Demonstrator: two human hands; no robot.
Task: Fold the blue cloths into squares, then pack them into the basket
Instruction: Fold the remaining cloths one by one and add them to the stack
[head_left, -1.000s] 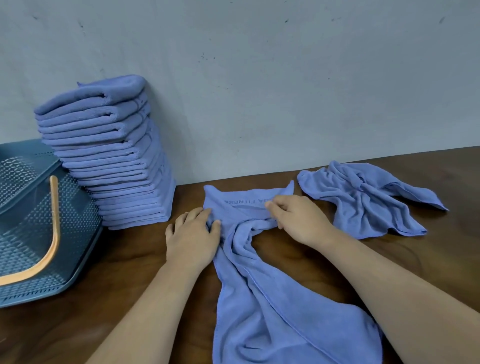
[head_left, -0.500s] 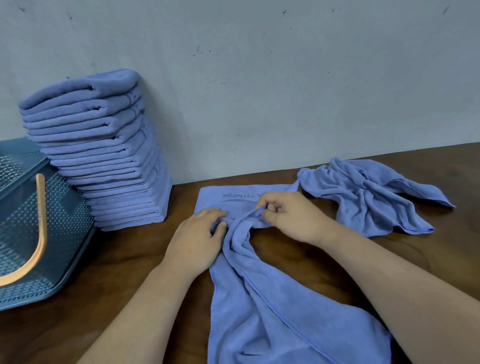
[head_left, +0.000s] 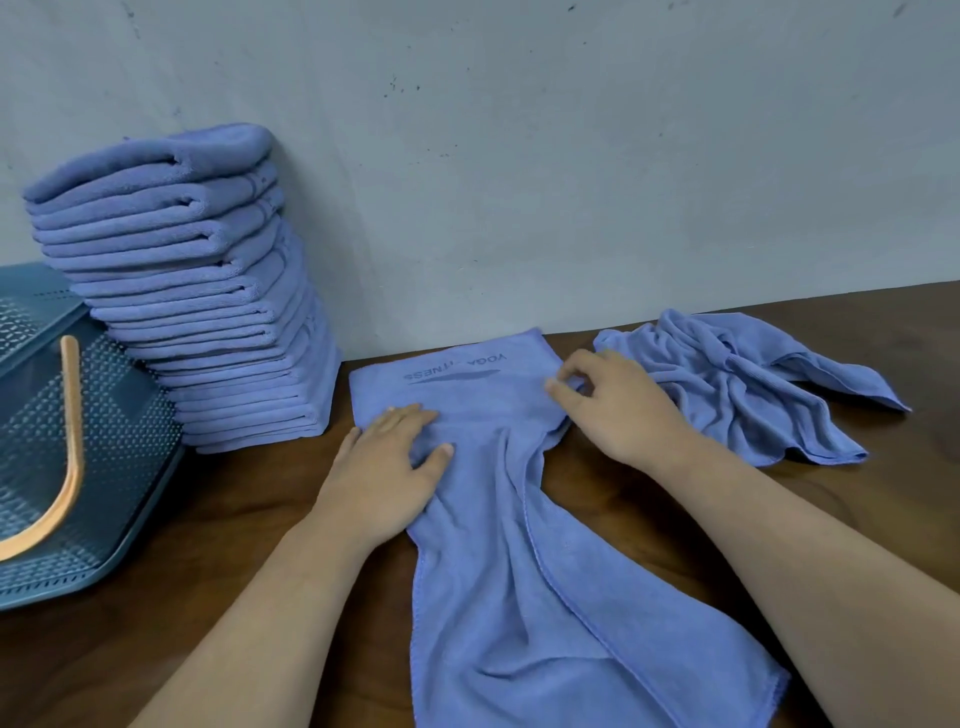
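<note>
left hand (head_left: 387, 460) flat, fingers straight | right hand (head_left: 621, 413) curled, pinching

A blue cloth (head_left: 519, 571) lies half-spread on the table (head_left: 208, 597), its printed far end flat and its near end rumpled. A second cloth (head_left: 737, 384) lies crumpled to its right. Folded cloths (head_left: 208, 291) stand stacked, touching the teal basket (head_left: 104, 457).

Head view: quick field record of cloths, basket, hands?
cloth: on table, far end flat with print up, near end rumpled
left hand: flat, pressing cloth
right hand: pinching cloth's far right corner
stack: folded cloths, against wall, beside basket
loose cloth: crumpled, right of the hands
basket: far left, orange handle, partly out of frame
</note>
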